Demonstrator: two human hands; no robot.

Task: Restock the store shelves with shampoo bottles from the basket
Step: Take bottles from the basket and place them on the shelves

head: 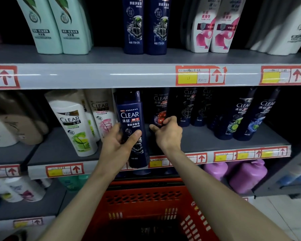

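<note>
Head view. Store shelves full of shampoo.

Gripping a dark blue CLEAR shampoo bottle (132, 122) with the left hand (118, 141), thumb across the front, fingers round the back. Holding it upright, cap on top, leaning a tiny bit to the left. Up in the air just in front of the middle shelf (207, 136), bottom down past the front edge, not standing on it yet.

Just to the right of it: the right hand (167, 133), holding nothing, fingers loosely bent, thumb pointing toward the bottle. Fingertips just in front of a black CLEAR bottle with a red picture (161, 108); hard to tell if touching.

Next move, as a guess: lifting the blue bottle a little and pushing it away, over the edge, into what seems a bare spot behind it, left of the black bottle. Nearer hand for that: the left. Best kept upright, to fit under the upper shelf rail (94, 76).

Flat grey shelf with red and yellow price tags (64, 170) along the front. A white CLEAR bottle with green on it (75, 126) to the left. Down below, between the arms: the red basket (146, 202), too dark inside to see what is left. Dim room, pale floor (285, 211) at the bottom right.
</note>
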